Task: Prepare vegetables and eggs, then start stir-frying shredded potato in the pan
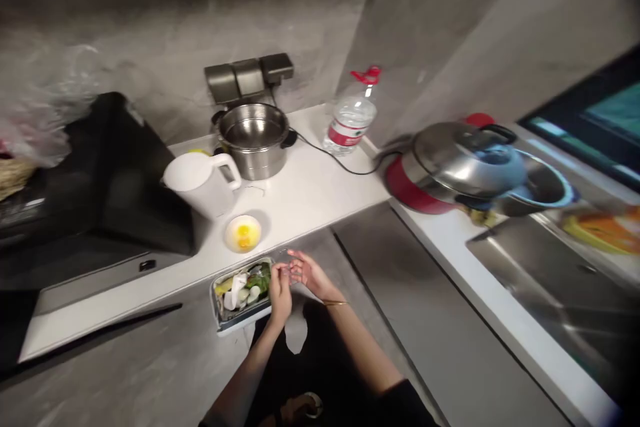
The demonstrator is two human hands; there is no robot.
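Observation:
My left hand (280, 293) and my right hand (311, 273) meet at the fingertips just off the counter's front edge. They are beside the right end of a white tray (218, 312) that holds eggshells and green scraps. The left fingers are curled toward the right hand; the blur hides whether they pinch anything. The right hand's fingers are spread, and a thin bracelet sits on that wrist. A small white bowl (243, 233) with egg yolk stands on the counter just behind the tray.
A white jug (200, 183) and a steel pot (254, 140) stand further back, with a water bottle (350, 117) to their right. A red cooker with a steel lid (465, 160) sits by the sink (550, 280). A black cooktop (100, 193) lies to the left.

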